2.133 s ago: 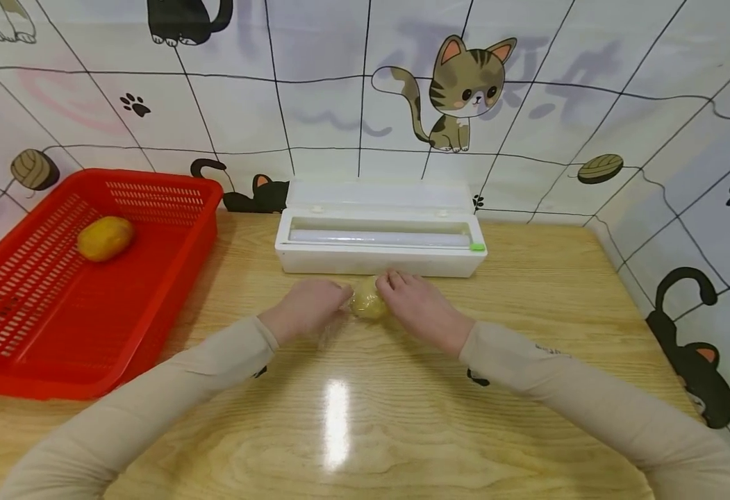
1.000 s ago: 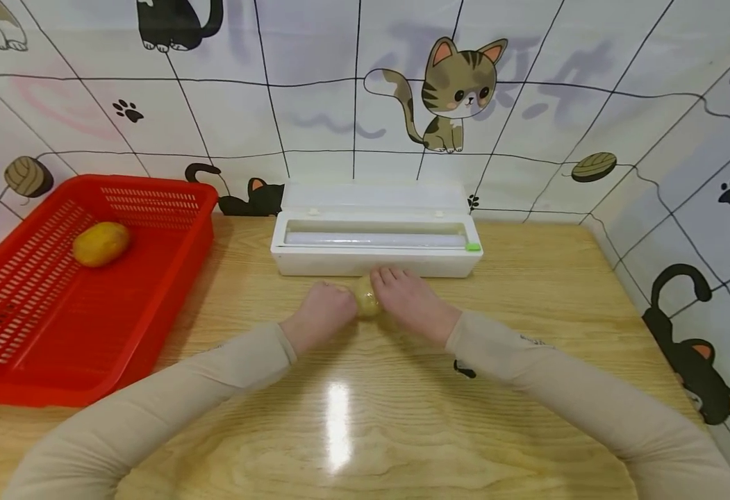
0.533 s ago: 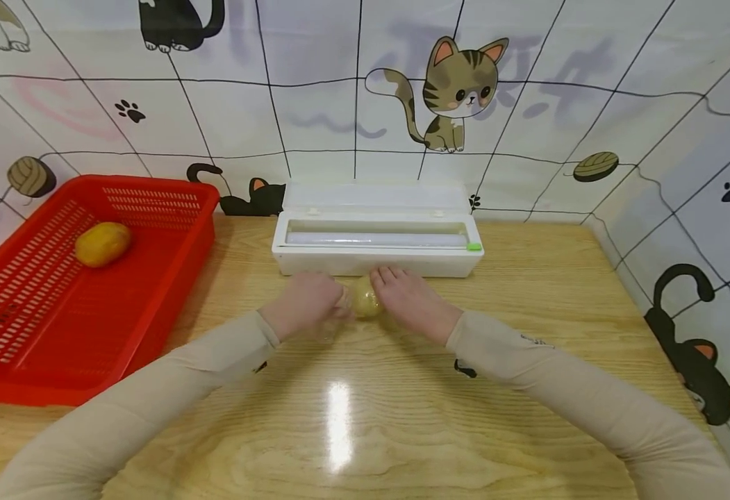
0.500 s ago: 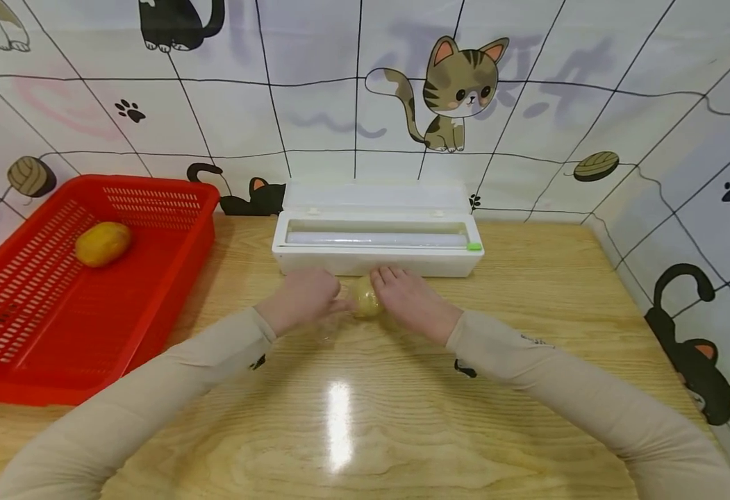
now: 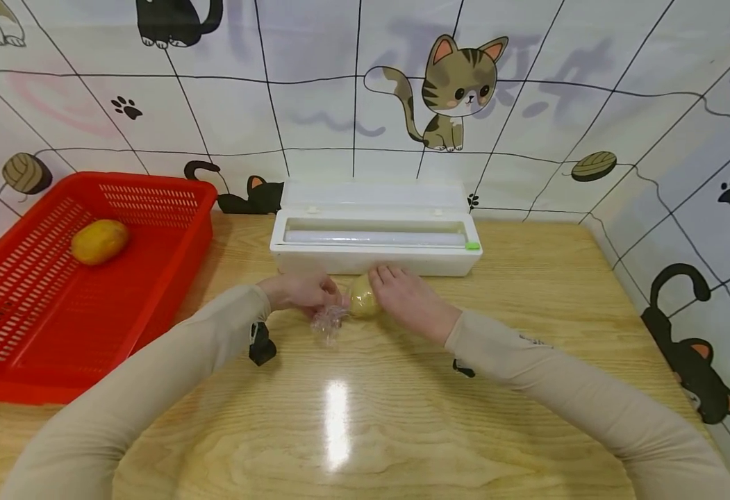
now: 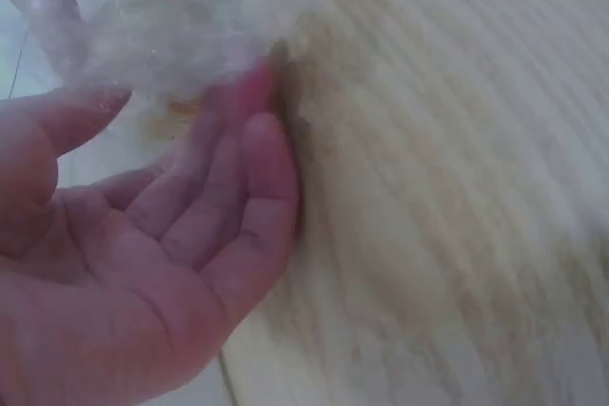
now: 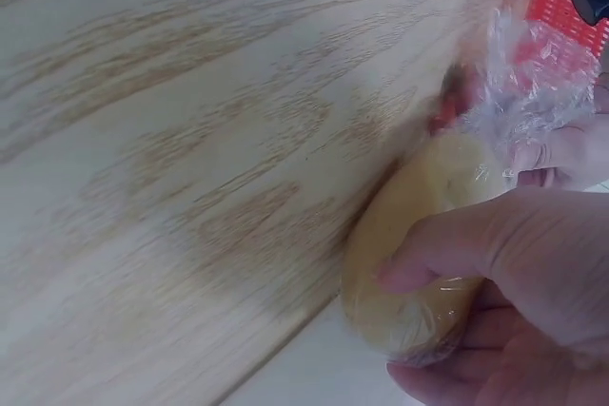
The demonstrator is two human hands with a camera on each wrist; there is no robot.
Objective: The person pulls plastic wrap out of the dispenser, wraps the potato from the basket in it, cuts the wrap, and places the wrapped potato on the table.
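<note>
A smooth, pale yellow oval fruit, mango-like and wrapped in clear cling film, [image 5: 362,297] lies on the table in front of a white film dispenser. My right hand [image 5: 405,295] grips its right end, thumb on top and fingers round the far side in the right wrist view. At its left end the cling film [image 5: 328,321] bunches into a crumpled tail. My left hand [image 5: 302,290] pinches this film close to the fruit. In the left wrist view, the left thumb and curled fingers [image 6: 271,164] stand on either side of the hazy film.
The white dispenser [image 5: 377,262] stands with its lid raised against the wall, a film roll and green slider in it. At left, a red basket [image 5: 171,305] holds another yellow fruit [image 5: 100,242]. A cat-patterned sheet covers the walls.
The left hand has gone from a fist against the fruit to turned aside, with its wrist farther left and the film tail showing below it. The right hand stays on the fruit.
</note>
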